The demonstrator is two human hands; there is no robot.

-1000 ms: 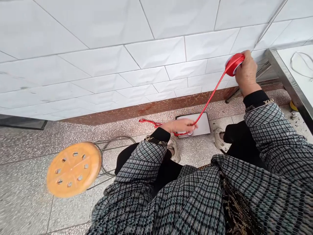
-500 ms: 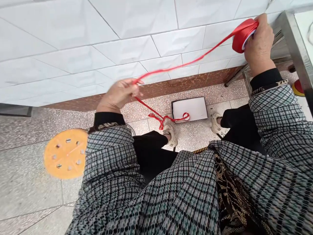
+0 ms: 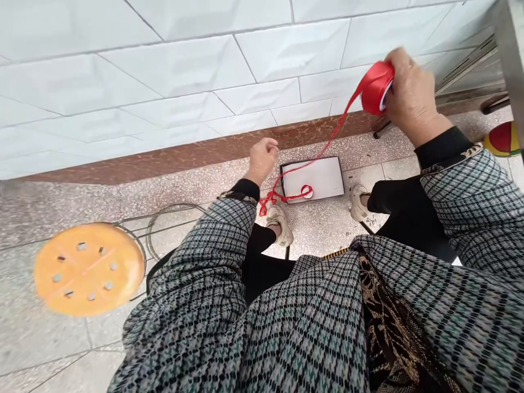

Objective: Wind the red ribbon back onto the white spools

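Observation:
My right hand (image 3: 411,98) grips a red ribbon spool (image 3: 376,87), held up in front of the tiled wall. A strand of red ribbon (image 3: 327,144) runs down from the spool toward the floor. Loose loops of it lie on a white box with a dark rim (image 3: 327,177) between my feet. My left hand (image 3: 262,158) hangs low beside the box with its fingers curled, close to the ribbon; whether it pinches the strand is unclear.
An orange round stool (image 3: 88,267) with a wire frame stands on the speckled floor at the left. A metal table edge (image 3: 507,33) is at the upper right, with a red and yellow object (image 3: 501,139) beneath it. My shoes (image 3: 280,221) flank the box.
My left hand dropped from chest height back down beside the box, and the ribbon slackened. My right hand with the spool moved lower and left.

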